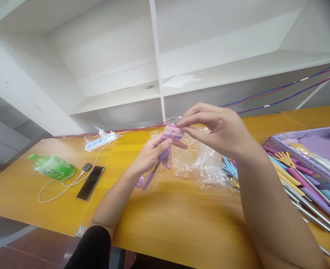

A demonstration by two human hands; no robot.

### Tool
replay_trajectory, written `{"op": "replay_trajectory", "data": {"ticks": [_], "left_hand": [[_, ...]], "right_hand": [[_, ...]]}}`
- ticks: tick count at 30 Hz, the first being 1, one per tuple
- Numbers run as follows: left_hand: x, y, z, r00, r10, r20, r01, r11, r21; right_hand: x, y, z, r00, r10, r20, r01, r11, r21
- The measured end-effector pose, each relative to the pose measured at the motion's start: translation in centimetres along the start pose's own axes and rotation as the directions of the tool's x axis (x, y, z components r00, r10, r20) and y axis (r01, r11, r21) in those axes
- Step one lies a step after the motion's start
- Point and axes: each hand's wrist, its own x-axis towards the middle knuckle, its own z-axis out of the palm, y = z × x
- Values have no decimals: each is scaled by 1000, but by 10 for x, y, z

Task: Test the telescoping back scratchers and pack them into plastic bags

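My left hand, thumb pressed down, grips a purple back scratcher whose handle slants toward the table's near side. A small pink printed card lies over the fingers of that hand, near the scratcher's head. From the right, my right hand pinches the card's right edge between thumb and fingertips. Whether the card is attached to the scratcher cannot be made out. Another small purple printed piece rests on the table behind the scratcher's handle.
Crumpled clear plastic bags lie beyond my hands. At right are several coloured back scratchers and a purple box. A green bottle, phone, charging cable and power strip occupy the left. White shelving rises behind.
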Motion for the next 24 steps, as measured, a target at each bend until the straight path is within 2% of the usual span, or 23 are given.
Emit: {"op": "replay_trajectory", "data": {"ticks": [8,24], "left_hand": [[-1,1,-2,1000,-15,10,15,1000,24],[0,2,2,999,-51,-18,51,999,9]], "right_hand": [[-1,-1,-3,1000,-25,19,27,994,-105],[1,5,3,997,-77,-28,73,990,-121]]}}
